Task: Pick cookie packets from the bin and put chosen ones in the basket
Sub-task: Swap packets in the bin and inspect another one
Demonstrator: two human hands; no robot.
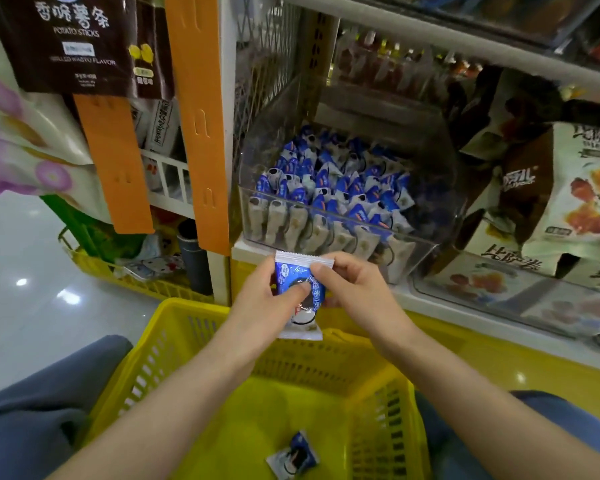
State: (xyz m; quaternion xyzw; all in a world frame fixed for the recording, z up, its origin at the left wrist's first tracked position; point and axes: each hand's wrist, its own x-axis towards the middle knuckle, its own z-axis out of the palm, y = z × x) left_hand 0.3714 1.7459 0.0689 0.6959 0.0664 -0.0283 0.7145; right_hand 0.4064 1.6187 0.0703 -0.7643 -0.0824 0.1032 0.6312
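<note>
While poised over the basket (187,306), grips a packet (288,271) near the bin (426,251): left hand (260,306) curled round one edge, right hand (357,292) pinching the other. Shows a second packet (293,455) inside the basket.

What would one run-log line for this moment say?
left hand: pinches blue packet | right hand: pinches same packet | basket: one small packet inside | bin: many packets

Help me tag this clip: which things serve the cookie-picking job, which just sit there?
Job: held cookie packet, left hand, right hand, clear bin, yellow basket, packet inside basket.
Idle: potato sticks bag, orange hanging strips, fruit-print snack bags.
</note>
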